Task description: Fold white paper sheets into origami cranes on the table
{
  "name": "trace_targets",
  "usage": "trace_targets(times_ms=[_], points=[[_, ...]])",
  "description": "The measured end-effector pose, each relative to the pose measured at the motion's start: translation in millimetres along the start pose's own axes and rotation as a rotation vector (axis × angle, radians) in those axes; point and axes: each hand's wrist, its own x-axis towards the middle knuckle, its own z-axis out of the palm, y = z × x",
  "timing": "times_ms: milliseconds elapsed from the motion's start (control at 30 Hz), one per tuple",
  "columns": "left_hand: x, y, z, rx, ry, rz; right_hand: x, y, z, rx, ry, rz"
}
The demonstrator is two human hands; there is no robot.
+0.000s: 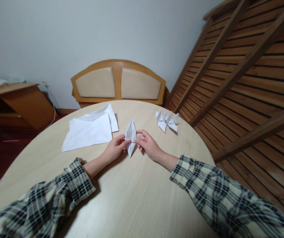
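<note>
A white folded paper [131, 130], shaped like a narrow diamond with creases down its middle, is held upright in front of me over the table. My left hand [117, 146] pinches its left edge between thumb and fingers. On the opposite edge, my right hand [147, 144] grips it the same way, thumb in front. The paper's long points stick out above and below my fingers. Parts of my fingertips are hidden behind it.
White paper sheets [89, 130] lie overlapping on the round wooden table [137, 198], left of my hands. Several folded paper cranes [166, 121] stand at the right rear. Behind the table is a padded headboard [118, 82]; a slatted wooden frame [251, 79] leans at right.
</note>
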Motion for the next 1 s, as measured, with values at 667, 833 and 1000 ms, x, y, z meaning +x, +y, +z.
trace_targets(times_ms=[667,833,1000], points=[[-2.2,8.0,2.1,-0.048,-0.093,-0.003,0.0,-0.3,-0.5,-0.021,0.030,0.009],[-2.7,7.9,1.5,-0.048,-0.111,-0.007,0.4,1.7,-1.8,-0.021,-0.023,-0.012],[-2.0,7.2,1.0,-0.047,-0.105,0.005,-0.8,-0.1,-1.4,-0.044,-0.047,-0.002]])
